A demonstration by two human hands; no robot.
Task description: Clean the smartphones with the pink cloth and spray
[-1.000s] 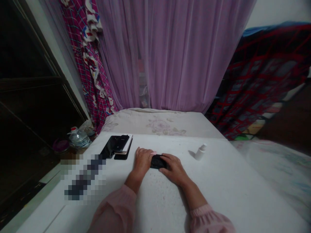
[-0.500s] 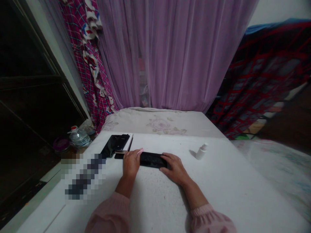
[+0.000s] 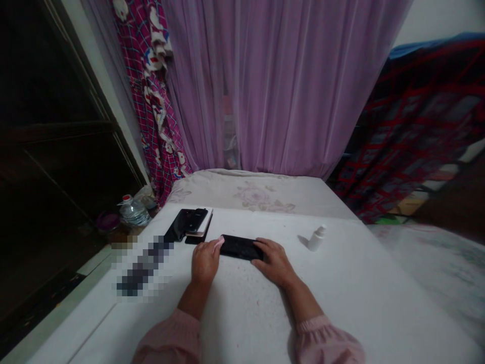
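Observation:
A long, flat black device that looks like a phone lies between my two hands on the white surface. My left hand is closed at its left end, pinching a small pink cloth against the edge. Around the right end, my right hand is closed, with the thumb at the near edge and the fingers over the far side. To the left of my left hand, a small black phone rests on a white booklet, beside a larger black phone.
A small white spray bottle stands on the white surface to the right. Purple curtains hang behind the far edge. A big water bottle is off the left edge. One patch at left is pixelated.
The view has shifted slightly, so the scene sits further right. The pink cloth has come lower along the device's left edge, and the device's face shows less shine.

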